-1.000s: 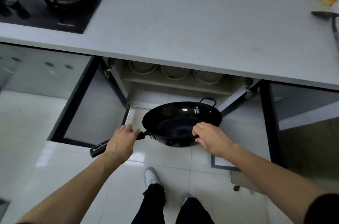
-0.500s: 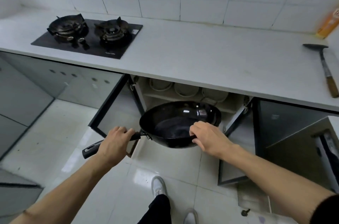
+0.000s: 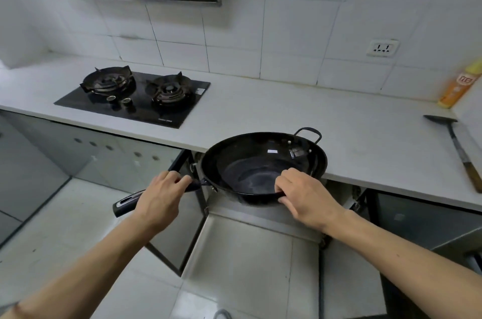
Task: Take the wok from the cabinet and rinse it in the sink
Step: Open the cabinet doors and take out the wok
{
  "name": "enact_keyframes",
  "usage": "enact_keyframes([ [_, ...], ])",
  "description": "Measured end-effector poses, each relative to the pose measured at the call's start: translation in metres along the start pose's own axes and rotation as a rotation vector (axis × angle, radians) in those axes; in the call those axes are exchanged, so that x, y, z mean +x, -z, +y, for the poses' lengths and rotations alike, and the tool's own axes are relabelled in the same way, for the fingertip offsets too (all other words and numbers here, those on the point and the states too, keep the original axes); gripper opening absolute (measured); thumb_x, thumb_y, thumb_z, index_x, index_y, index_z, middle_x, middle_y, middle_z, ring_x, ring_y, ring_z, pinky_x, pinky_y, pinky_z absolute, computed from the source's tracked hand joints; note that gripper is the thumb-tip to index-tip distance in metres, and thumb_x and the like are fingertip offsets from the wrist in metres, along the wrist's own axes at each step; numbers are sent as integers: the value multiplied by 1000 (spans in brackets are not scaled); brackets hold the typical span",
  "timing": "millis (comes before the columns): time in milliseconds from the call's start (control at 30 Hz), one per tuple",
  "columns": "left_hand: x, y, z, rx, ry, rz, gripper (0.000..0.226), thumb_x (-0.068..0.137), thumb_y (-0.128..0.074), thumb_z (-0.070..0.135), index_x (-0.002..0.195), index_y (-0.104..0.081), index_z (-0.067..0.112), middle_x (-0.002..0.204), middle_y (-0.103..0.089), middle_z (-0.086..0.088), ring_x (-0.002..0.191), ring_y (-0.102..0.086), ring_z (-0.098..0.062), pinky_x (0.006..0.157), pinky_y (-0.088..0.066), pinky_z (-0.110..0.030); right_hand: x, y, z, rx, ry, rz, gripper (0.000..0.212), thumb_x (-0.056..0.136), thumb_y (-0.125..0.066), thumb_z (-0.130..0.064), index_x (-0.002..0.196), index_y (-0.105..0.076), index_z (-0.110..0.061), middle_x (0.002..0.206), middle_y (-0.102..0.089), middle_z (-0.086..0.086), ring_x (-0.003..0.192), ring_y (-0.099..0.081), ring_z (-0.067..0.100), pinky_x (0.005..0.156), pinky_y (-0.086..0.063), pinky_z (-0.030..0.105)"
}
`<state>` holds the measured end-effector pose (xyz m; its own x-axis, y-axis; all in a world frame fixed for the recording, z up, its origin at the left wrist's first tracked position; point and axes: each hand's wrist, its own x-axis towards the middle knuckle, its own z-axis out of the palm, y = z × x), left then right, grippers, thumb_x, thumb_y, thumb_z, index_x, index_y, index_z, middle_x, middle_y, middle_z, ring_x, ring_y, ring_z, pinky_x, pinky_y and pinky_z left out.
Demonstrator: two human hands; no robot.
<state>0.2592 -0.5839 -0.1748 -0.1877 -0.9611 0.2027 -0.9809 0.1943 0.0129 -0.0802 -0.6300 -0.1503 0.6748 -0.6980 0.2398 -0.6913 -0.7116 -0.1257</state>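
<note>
You have lifted the wok (image 3: pixel 263 162) out of the cabinet (image 3: pixel 255 240) to table (image 3: pixel 287 115) height: your left hand (image 3: pixel 159 201) grips its handle, your right hand (image 3: pixel 305 198) pinches its near rim. No sink is in view; carrying comes next.

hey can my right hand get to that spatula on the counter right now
Probably not yet: the right hand grips the wok rim. The counter path to the spatula looks free once it lets go.
</note>
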Motion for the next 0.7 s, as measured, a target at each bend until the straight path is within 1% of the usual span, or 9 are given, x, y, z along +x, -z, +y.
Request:
enact_keyframes([
  [133,46,-3,-29,12,-25,16,42,66,-63,-7,103,-57,13,86,-56,-8,75,-48,-30,64,-42,-37,41,1,8,-35,-47,12,29,75,-77,-15,84,-50,-20,83,-52,-4,76,-48,16,62,-45,29],
  [233,77,-8,-50,23,-50,14,41,67,-65,-2,103,-58,15,83,-56,-7,75,-48,-30,66,-43,-38,67,-3,16,-65,-80,13,26,78,-75,-17,86,-50,-21,86,-52,-4,79,-48,16,65,-43,29],
  [300,95,-10,-59,9,-77,11,42,68,-66,-2,106,-59,15,83,-56,-8,76,-50,-30,68,-45,-39,81,-6,22,-71,-100,17,26,78,-75,-17,86,-51,-20,87,-53,-3,80,-49,17,65,-42,29],
  [367,111,-13,-64,11,-84,3,41,67,-65,-3,104,-58,14,83,-56,-9,75,-49,-30,66,-45,-39,93,-9,31,-77,-117,9,26,78,-75,-17,86,-51,-20,87,-53,-3,80,-49,18,65,-42,29],
  [467,139,-18,-69,25,-77,-10,42,63,-66,-3,100,-58,14,81,-56,-8,73,-48,-30,62,-44,-38,113,-15,50,-74,-136,10,26,78,-75,-17,86,-51,-20,86,-53,-3,80,-50,19,65,-44,31],
  [567,171,-27,-73,30,-67,-33,47,60,-69,-3,102,-59,15,83,-56,-7,74,-50,-28,64,-45,-38,134,-24,74,-66,-148,9,25,79,-74,-17,86,-51,-19,86,-53,-3,80,-49,18,66,-43,31],
  [700,219,-40,-74,66,-39,-41,49,57,-68,-8,100,-61,14,80,-57,-6,71,-49,-26,62,-46,-36,165,-37,118,-34,-131,21,25,78,-74,-15,85,-50,-19,85,-52,-2,79,-48,18,65,-41,30],
])
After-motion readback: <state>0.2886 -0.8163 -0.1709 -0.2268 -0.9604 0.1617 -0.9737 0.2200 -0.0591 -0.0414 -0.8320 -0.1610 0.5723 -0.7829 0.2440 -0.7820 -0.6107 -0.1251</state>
